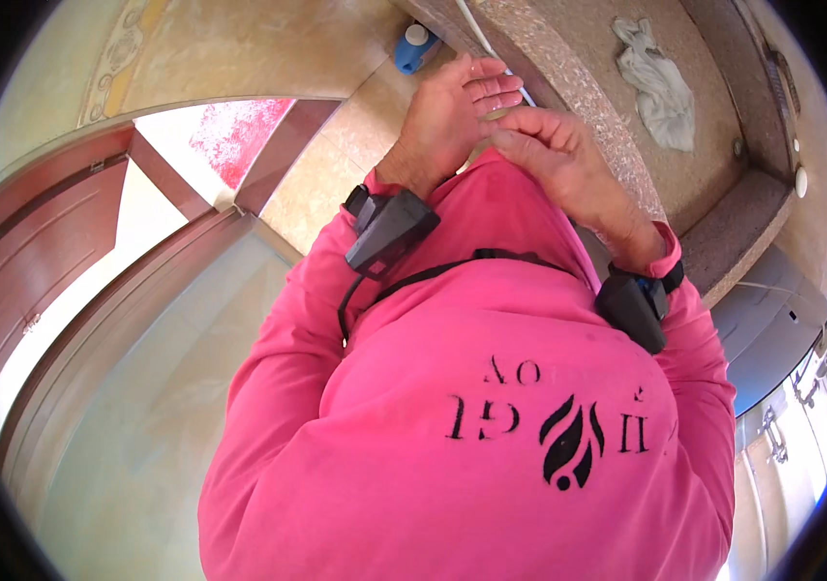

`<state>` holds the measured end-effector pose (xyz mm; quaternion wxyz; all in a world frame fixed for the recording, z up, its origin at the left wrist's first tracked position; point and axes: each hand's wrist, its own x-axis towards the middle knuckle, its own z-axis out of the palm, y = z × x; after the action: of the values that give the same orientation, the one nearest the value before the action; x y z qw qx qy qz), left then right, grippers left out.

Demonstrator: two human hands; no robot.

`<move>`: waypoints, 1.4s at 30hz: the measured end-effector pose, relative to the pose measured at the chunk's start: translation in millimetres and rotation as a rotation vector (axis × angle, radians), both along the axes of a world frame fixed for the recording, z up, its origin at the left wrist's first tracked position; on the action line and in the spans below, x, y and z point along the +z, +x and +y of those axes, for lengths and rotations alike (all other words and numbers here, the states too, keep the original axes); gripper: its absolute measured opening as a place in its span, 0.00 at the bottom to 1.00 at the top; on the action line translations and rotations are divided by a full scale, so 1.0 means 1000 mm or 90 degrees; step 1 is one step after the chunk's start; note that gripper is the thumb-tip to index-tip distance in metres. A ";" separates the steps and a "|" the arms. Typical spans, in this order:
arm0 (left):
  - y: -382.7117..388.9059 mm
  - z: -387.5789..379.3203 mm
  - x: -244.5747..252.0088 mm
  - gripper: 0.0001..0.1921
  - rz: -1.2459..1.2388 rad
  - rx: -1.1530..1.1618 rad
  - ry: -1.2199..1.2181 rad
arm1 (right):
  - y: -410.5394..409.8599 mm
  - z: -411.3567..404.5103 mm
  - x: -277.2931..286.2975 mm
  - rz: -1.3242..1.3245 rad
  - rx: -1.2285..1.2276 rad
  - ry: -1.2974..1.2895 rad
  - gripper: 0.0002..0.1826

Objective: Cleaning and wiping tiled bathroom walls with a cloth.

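My left hand (444, 120) is turned palm up, its fingers loosely bent and nothing visible in the palm. Across from it, my right hand (569, 156) has its thumb and fingertips close together, touching or nearly touching the left palm. Whether anything is pinched between those fingertips is hidden. The front of a pink shirt (500, 196) rises to a point just below both hands. A dark device is strapped on each wrist. Beyond the fingers runs a thin white rod or pipe (477, 27).
A stone-edged basin or counter (602, 94) lies on the right, with a crumpled pale cloth (656, 91) in it. A blue bottle with a white cap (413, 49) stands beyond my left hand. Dark red doors (57, 269) are at the left, and a grey appliance or panel (769, 327) is at the right.
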<state>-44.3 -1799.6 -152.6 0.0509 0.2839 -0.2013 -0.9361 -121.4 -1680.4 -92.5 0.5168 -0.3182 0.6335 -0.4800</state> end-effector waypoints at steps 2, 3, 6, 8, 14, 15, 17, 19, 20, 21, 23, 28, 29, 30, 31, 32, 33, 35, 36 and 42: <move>-0.005 0.007 0.000 0.22 -0.019 0.004 -0.060 | 0.000 -0.008 0.021 0.025 0.056 0.018 0.07; -0.004 0.013 -0.025 0.22 -0.013 -0.003 -0.059 | 0.003 -0.010 0.019 0.031 0.048 0.020 0.07; -0.020 0.073 -0.086 0.18 0.130 0.452 -0.452 | 0.015 -0.021 0.020 0.204 0.079 -0.024 0.09; -0.036 0.063 -0.046 0.19 -0.088 0.245 -0.313 | 0.016 -0.020 0.024 0.352 0.114 -0.036 0.09; -0.046 0.034 -0.038 0.19 -0.179 -0.134 -0.123 | 0.010 -0.012 0.041 0.267 0.249 -0.127 0.07; -0.046 0.033 -0.038 0.18 -0.163 -0.156 -0.122 | 0.008 -0.009 0.043 0.260 0.292 -0.119 0.07; -0.047 0.034 -0.039 0.18 -0.147 -0.175 -0.120 | 0.006 -0.006 0.044 0.253 0.338 -0.111 0.06; -0.047 0.036 -0.038 0.17 -0.147 -0.170 -0.121 | 0.003 -0.004 0.041 0.287 0.415 -0.159 0.05; -0.046 0.037 -0.037 0.17 -0.147 -0.169 -0.120 | 0.001 -0.004 0.040 0.287 0.416 -0.159 0.05; -0.046 0.037 -0.036 0.17 -0.142 -0.159 -0.089 | -0.003 -0.004 0.039 0.213 0.435 -0.136 0.04; -0.043 0.038 -0.034 0.16 -0.138 -0.146 -0.057 | -0.008 -0.001 0.033 0.138 0.455 -0.113 0.03; -0.040 0.035 -0.021 0.15 -0.085 -0.100 0.017 | -0.006 0.011 0.016 0.087 0.334 -0.199 0.08; -0.040 0.035 -0.019 0.15 -0.084 -0.098 0.018 | -0.006 0.013 0.019 0.087 0.337 -0.198 0.08; -0.038 0.034 -0.012 0.15 -0.096 -0.070 0.015 | -0.006 0.013 0.025 0.078 0.337 -0.081 0.11; -0.036 0.034 -0.008 0.15 -0.109 -0.043 0.012 | -0.005 0.014 0.028 0.069 0.336 0.036 0.14; -0.035 0.033 -0.008 0.15 -0.110 -0.043 0.013 | -0.004 0.013 0.027 0.068 0.336 0.036 0.14; -0.035 0.031 -0.008 0.14 -0.110 -0.021 0.000 | -0.005 0.013 0.026 0.099 0.368 0.042 0.16; -0.035 0.027 -0.008 0.14 -0.109 0.000 -0.014 | -0.004 0.013 0.025 0.132 0.398 0.048 0.18; -0.034 0.024 -0.006 0.13 -0.105 0.024 -0.059 | -0.002 0.014 0.023 0.160 0.395 0.022 0.18; -0.037 0.017 -0.003 0.10 -0.065 0.159 -0.097 | 0.001 0.014 0.009 0.142 0.401 -0.009 0.16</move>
<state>-81.4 -1782.7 -155.6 0.1779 0.3496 -0.2373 -0.8887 -120.2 -1666.3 -83.3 0.5648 -0.5525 0.5534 -0.2635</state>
